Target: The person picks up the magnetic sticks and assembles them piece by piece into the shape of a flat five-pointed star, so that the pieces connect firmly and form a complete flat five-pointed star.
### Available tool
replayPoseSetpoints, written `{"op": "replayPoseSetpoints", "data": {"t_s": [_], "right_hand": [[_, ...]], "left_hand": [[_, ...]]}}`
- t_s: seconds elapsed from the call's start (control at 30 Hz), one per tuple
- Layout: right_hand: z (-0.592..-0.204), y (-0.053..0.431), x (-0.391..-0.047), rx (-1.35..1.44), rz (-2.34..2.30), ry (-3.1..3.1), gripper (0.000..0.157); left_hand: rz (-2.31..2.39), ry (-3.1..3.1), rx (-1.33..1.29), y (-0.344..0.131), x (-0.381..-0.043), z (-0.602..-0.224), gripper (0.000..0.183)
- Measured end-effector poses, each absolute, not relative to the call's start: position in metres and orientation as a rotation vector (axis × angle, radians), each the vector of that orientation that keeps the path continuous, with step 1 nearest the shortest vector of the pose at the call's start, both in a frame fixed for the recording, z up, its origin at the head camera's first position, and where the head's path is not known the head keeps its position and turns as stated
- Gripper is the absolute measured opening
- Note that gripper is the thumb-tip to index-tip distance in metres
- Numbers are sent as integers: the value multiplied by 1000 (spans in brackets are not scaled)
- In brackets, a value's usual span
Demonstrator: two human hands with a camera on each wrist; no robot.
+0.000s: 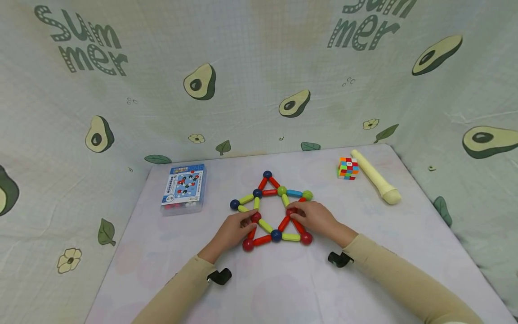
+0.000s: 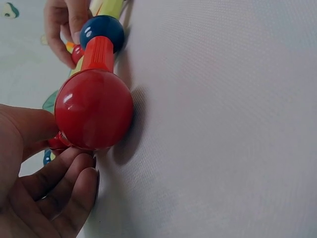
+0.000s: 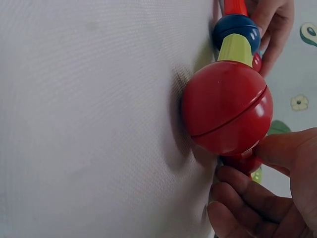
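Note:
A flat model of coloured balls and short sticks lies on the table, with triangles set round an open middle. My left hand [image 1: 235, 228] pinches the red ball [image 1: 256, 218] on its left side between thumb and fingers. On the other side, my right hand [image 1: 317, 218] grips a matching red ball [image 1: 289, 213], partly covered by the fingers. Large in the left wrist view is the lower-left corner ball [image 2: 94, 110], red, in front of the left fingertips. The right wrist view has the lower-right corner ball [image 3: 227, 106], also red. A dark blue ball [image 1: 276, 235] joins sticks between them.
At the back left lies a clear plastic box [image 1: 184, 189] with a blue printed label. A colourful puzzle cube [image 1: 348, 168] and a pale yellow club-shaped stick [image 1: 376, 177] are at the back right. Cloth printed with avocados [image 1: 200, 82] hangs round the table.

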State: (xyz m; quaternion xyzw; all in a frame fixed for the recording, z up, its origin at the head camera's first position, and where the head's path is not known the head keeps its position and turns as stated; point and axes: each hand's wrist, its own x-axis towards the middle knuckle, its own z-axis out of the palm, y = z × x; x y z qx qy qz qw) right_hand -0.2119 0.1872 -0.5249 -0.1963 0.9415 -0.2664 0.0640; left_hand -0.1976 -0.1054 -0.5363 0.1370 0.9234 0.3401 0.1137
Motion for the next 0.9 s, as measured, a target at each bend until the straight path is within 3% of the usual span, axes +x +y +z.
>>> {"op": "replayPoseSetpoints", "data": {"t_s": [0.33,0.6,0.9], "right_hand": [[-526,184,-209,-576,-813,2852,32],[-527,197,-211,-465,-908,2893,33],[-533,224,-237,-259,-1124,2913,44]], "left_hand": [[989,2702,420,-104,-197,-539,49],[1193,2864,239,-122,-201,-539,27],[1161,2939,69,-143,-222,-546,47]]}}
